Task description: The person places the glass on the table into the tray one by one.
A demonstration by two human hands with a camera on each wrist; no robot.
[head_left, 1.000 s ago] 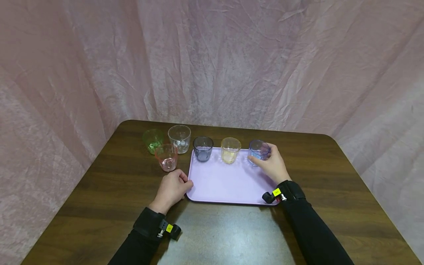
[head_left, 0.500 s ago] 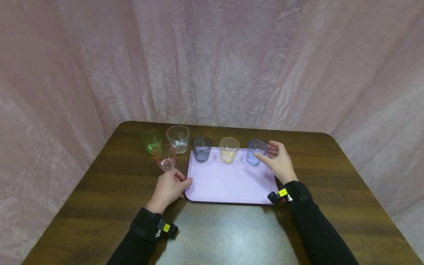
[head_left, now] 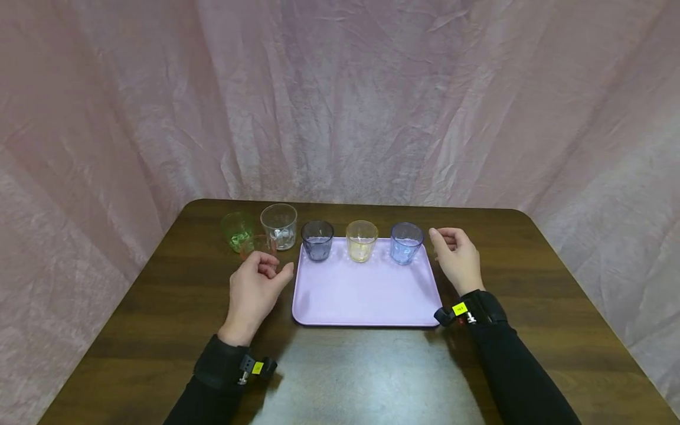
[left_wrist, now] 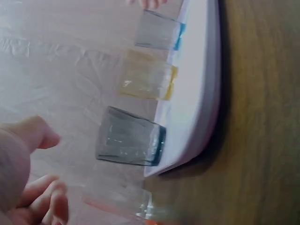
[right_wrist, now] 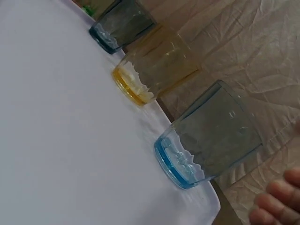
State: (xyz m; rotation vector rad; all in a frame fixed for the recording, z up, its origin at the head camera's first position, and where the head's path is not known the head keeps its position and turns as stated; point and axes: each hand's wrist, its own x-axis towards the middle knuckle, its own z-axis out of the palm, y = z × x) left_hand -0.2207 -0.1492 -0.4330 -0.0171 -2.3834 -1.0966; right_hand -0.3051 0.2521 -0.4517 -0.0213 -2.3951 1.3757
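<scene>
A lilac tray (head_left: pixel 366 298) carries a row of three upright glasses along its far side: a grey glass (head_left: pixel 317 243), a yellow glass (head_left: pixel 362 243) and a blue glass (head_left: pixel 406 245). My right hand (head_left: pixel 459 261) hovers just right of the blue glass, apart from it, fingers loosely bent and holding nothing. Left of the tray, my left hand (head_left: pixel 254 290) is raised with thumb and fingers spread apart. It partly hides a pink glass (head_left: pixel 258 243) behind it. In the left wrist view, a gap shows between the left fingers (left_wrist: pixel 58 201) and the pink glass.
A green glass (head_left: pixel 237 232) and a clear glass (head_left: pixel 280 229) stand on the brown wooden table (head_left: pixel 159 313), left of the tray near the far edge. A pink curtain (head_left: pixel 340 106) hangs behind the table.
My right hand has let go of the blue glass and drawn off to the right. My left hand has left the tray's left edge and moved up and left, toward the pink glass.
</scene>
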